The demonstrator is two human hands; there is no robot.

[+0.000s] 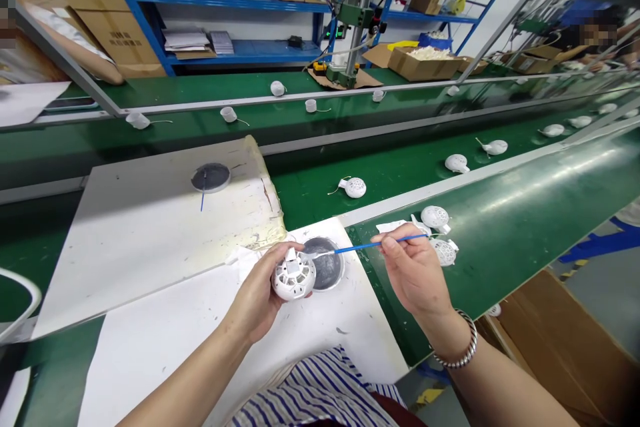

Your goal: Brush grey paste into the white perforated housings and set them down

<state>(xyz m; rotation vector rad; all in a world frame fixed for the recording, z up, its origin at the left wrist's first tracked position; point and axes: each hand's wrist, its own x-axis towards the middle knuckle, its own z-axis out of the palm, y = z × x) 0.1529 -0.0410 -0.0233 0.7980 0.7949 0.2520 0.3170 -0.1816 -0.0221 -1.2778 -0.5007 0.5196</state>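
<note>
My left hand (pixel 260 293) is closed around a white round perforated plastic part (pixel 293 275), held open side up just above the white work board (pixel 175 333). My right hand (pixel 413 273) pinches a thin blue swab stick (pixel 365 247), whose white tip reaches over a round dish of grey paste (pixel 327 267) right beside the held part. Two more white perforated parts (pixel 437 233) lie on the green belt just past my right fingers.
A second round dish with a blue stick (pixel 210 178) sits on the raised grey board (pixel 150 220). Several white parts (pixel 354 187) ride the green conveyor (pixel 400 173). Behind stand a press machine (pixel 350 33), blue shelves with cartons, and another person far right.
</note>
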